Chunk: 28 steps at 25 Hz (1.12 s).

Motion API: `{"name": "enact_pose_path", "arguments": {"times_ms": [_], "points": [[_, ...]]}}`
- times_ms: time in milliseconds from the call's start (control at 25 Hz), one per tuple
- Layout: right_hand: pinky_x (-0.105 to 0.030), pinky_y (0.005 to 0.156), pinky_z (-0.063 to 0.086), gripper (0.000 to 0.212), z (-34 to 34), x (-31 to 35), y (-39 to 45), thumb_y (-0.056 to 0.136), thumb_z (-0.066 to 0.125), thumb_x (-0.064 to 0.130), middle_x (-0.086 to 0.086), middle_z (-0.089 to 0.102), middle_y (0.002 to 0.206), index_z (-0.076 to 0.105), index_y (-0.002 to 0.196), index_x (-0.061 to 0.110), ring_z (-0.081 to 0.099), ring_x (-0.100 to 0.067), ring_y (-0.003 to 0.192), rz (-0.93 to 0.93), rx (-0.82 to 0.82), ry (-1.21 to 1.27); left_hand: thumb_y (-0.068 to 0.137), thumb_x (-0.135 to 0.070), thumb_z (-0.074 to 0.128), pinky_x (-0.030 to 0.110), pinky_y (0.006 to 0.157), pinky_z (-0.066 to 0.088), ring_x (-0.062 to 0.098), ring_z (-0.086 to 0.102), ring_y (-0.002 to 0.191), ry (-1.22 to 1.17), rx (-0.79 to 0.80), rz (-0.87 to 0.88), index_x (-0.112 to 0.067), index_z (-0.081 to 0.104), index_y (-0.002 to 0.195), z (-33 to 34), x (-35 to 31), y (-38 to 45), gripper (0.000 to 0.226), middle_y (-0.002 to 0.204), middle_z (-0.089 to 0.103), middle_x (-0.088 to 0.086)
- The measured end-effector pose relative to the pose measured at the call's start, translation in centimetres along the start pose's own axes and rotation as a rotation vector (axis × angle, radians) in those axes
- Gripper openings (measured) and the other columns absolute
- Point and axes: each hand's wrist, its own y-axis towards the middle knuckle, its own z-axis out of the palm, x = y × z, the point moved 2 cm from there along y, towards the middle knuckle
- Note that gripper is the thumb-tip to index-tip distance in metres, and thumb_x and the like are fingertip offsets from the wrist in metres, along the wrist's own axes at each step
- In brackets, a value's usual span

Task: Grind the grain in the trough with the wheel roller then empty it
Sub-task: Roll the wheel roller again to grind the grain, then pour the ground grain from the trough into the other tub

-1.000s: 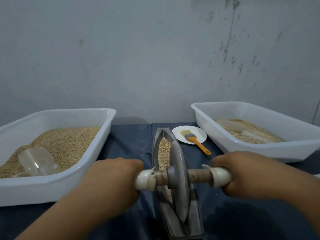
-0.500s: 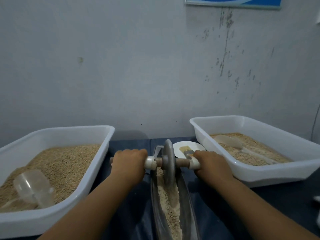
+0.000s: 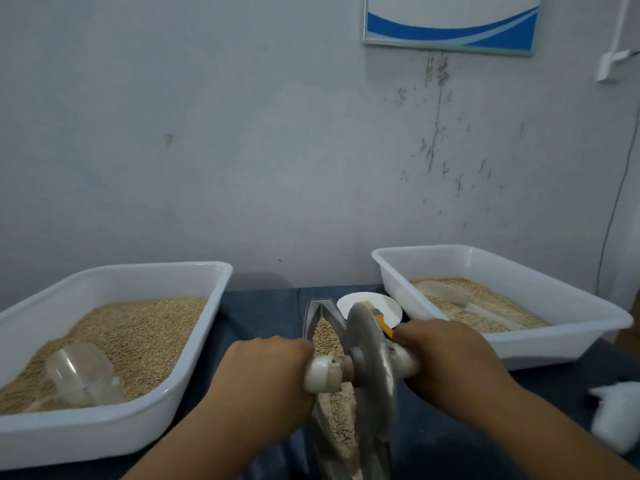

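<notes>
White tubs of grain flank the trough: the left tub and the right tub, each holding a clear scoop. The left hand and right hand each grip an axle end of the wheel roller, whose disc stands in the trough's grain.

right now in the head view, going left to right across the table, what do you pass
clear scoop in the left white tub of grain → left hand → wheel roller in the trough → right hand → right white tub with its own scoop → white cloth at the right edge
</notes>
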Motion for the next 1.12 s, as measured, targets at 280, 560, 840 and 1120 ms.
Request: {"name": "enact_pose_path", "arguments": {"times_ms": [280,560,840,1120], "points": [[-0.034,0.088,0.043,0.028,-3.4,4.6,1.5,0.057,0.079,0.018,0.01,0.063,0.075,0.065,0.078,0.028,0.063,-0.017,0.074,-0.375,-0.312,-0.168,0.061,-0.041,0.062,0.019,0.053,0.039,0.0,0.055,0.056,-0.606,0.285,-0.26,-0.031,0.058,0.069,-0.4,1.8,-3.9,0.013,0.059,0.059,-0.013],[-0.058,0.117,0.019,0.088,-7.0,7.5,4.4,0.069,0.063,-0.001,-0.013,0.034,0.157,0.039,0.151,0.019,0.027,-0.035,0.147,-0.268,-0.724,-0.147,0.091,-0.012,0.059,0.007,0.062,0.044,-0.007,0.059,0.064,-0.971,-0.048,-0.558,-0.017,0.068,0.095,2.5,0.5,-5.1,0.011,0.075,0.065,-0.016],[-0.031,0.09,0.043,0.028,2.6,0.6,-1.1,0.076,0.057,0.016,-0.014,0.072,0.101,0.074,0.094,0.004,0.059,-0.019,0.097,-0.021,-0.774,0.266,0.081,-0.006,0.069,0.028,0.044,0.044,0.026,0.052,0.04,-1.469,-0.107,-0.789,0.005,0.061,0.08,3.7,2.5,-0.7,0.014,0.05,0.055,0.016],[-0.007,0.068,0.039,0.047,6.3,-1.3,-1.7,0.065,0.069,-0.013,0.013,0.062,0.079,0.058,0.065,0.032,0.055,0.003,0.074,0.238,-0.68,0.606,0.077,-0.012,0.072,0.028,0.047,0.045,0.026,0.056,0.044,-1.396,-0.038,-0.911,0.005,0.066,0.086,7.8,5.0,0.7,0.02,0.056,0.064,0.017]]}}
